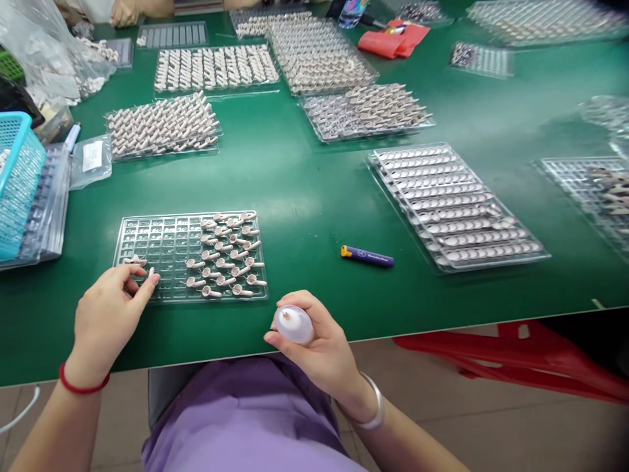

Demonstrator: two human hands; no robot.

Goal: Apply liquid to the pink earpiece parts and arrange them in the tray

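My left hand [111, 308], with a red band at the wrist, is at the lower left corner of a clear compartment tray [162, 246]. Its thumb and fingers are closed on a small white stemmed part [151, 271], mostly hidden by them. Another pale part [134, 261] lies just beyond the fingertips. Cup-ended, earbud-like shells [223, 263] with thin wires fill the tray's right side. In front of the table edge my right hand [324, 347] is wrapped round a translucent squeeze bottle [295, 324], its white nozzle pointing up at me.
A purple and yellow lighter [367, 255] lies right of the tray. Stacked trays of white parts [457, 206] stand farther right, more [162, 124] behind. At left is a blue basket [19, 177]. Another person's hand [125, 12] rests at the far edge. A red stool [515, 360] is below.
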